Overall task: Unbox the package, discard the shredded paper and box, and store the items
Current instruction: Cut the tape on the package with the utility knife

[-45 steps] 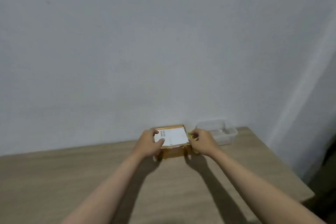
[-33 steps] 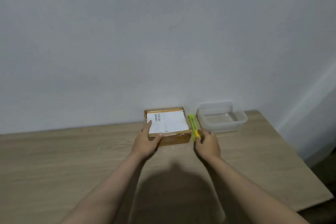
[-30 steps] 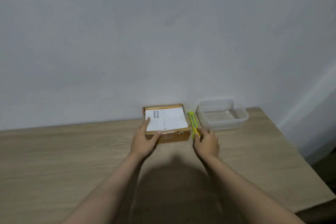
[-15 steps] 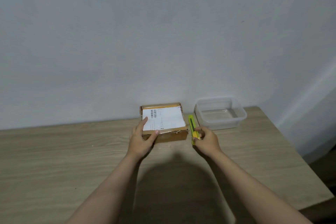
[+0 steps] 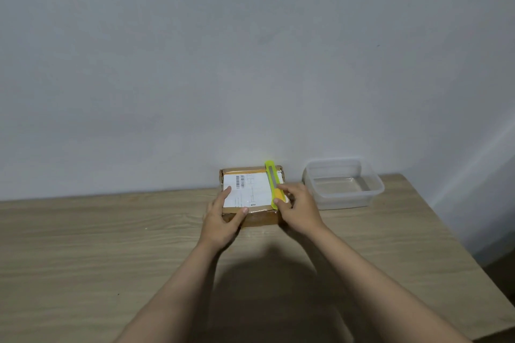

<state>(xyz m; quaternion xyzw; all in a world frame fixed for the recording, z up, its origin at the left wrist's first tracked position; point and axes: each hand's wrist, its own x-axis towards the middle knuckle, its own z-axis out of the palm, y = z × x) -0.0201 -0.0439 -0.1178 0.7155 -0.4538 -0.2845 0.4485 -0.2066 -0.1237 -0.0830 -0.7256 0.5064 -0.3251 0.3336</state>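
Note:
A small brown cardboard box [image 5: 250, 218] with a white shipping label on top sits shut at the back of the wooden table [image 5: 83, 245], against the wall. My left hand [image 5: 223, 220] holds its near left corner, thumb on the label. My right hand [image 5: 299, 210] grips a yellow-green utility knife [image 5: 272, 181] and holds it over the right side of the box top, its far end pointing toward the wall. What is inside the box is hidden.
A clear plastic container [image 5: 344, 184] stands open to the right of the box, near the wall. The table's right edge [image 5: 457, 237] drops off to a dark floor. A plain white wall rises right behind the box.
My right hand lifted the yellow-green knife from the table beside the box and brought it left over the box top. My left hand stayed on the box's near left corner.

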